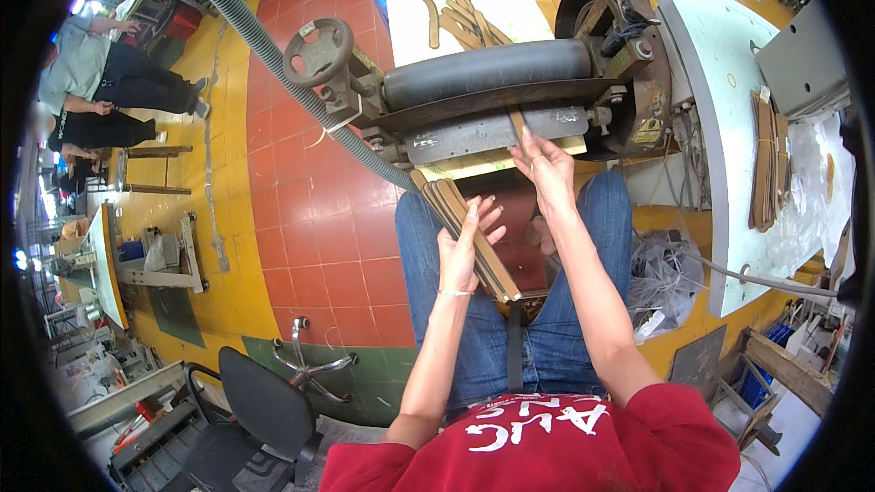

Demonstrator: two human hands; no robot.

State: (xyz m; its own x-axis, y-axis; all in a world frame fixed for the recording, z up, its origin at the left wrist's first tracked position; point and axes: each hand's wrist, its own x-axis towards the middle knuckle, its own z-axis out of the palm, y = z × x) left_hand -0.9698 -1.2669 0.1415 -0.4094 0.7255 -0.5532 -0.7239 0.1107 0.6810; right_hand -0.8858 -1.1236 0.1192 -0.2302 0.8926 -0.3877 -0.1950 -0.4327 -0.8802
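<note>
Long thin tan strips [469,237], stacked: left hand [463,251] fingers curl around them. Right hand [550,173] fingers pinch one strip [516,123] at roller machine [488,82].

A black office chair [260,410] stands on the tiled floor [310,219].

Seated, both forearms bare, entering from lower edge and extending fwd over the lap. L hand [467,251]: palm turned inward, fingers extended and spread, thumb side closed around a bundle of long brown strips [467,235] resting across the thighs. R hand [547,169]: beyond and to the right of the bundle, wrist straight, fingertips pinched on a single strip end. Thin bracelet at L wrist.
</note>
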